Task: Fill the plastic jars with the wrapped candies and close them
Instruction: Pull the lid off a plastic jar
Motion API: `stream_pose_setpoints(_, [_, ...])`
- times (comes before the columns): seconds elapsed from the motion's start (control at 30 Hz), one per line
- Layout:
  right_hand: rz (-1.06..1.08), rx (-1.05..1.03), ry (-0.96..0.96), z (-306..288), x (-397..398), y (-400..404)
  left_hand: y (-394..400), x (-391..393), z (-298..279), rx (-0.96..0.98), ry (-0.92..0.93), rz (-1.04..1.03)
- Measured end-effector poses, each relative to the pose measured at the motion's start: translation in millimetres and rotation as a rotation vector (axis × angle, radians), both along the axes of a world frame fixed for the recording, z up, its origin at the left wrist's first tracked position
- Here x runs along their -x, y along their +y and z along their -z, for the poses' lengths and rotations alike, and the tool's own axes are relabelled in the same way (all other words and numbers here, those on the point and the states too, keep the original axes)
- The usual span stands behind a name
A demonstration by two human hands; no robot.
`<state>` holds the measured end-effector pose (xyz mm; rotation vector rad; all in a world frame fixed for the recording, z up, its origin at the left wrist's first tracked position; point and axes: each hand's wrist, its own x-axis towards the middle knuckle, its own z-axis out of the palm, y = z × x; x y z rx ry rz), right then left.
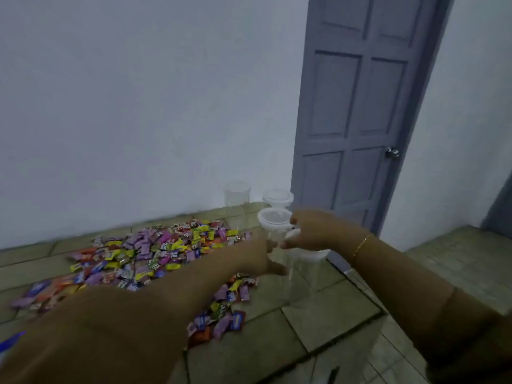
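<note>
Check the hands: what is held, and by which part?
Both hands, left hand and right hand, reach a clear plastic jar near its top; blur hides any actual grip.

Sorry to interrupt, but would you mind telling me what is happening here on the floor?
A person is reaching both hands to a clear plastic jar standing on the tiled floor. The left hand is at its side and the right hand at its top, though blur hides the exact grip. A big pile of wrapped candies lies spread to the left. More jars wait behind, near the wall and the grey door. The near jar looks empty, so filling seems not yet begun.
</note>
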<state>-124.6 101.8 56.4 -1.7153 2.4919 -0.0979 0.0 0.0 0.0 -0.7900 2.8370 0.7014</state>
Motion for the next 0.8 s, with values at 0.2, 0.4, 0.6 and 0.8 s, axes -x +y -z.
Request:
stream_pose_setpoints(0.2, [0.042, -0.073, -0.084, 23, -1, 6, 0, 9, 38, -0.194, 0.152, -0.012])
stream_pose_setpoints(0.4, [-0.013, -0.002, -0.045, 34, -34, -13, -7, -20, 48, -0.247, 0.429, 0.04])
stream_pose_setpoints(0.6, [-0.126, 0.123, -0.047, 44, -82, -51, -36, -77, 56, -0.223, 0.478, -0.222])
stream_pose_setpoints(0.8, [-0.271, 0.186, -0.149, 52, -133, -83, -43, -127, 53, -0.136, 0.445, -0.365])
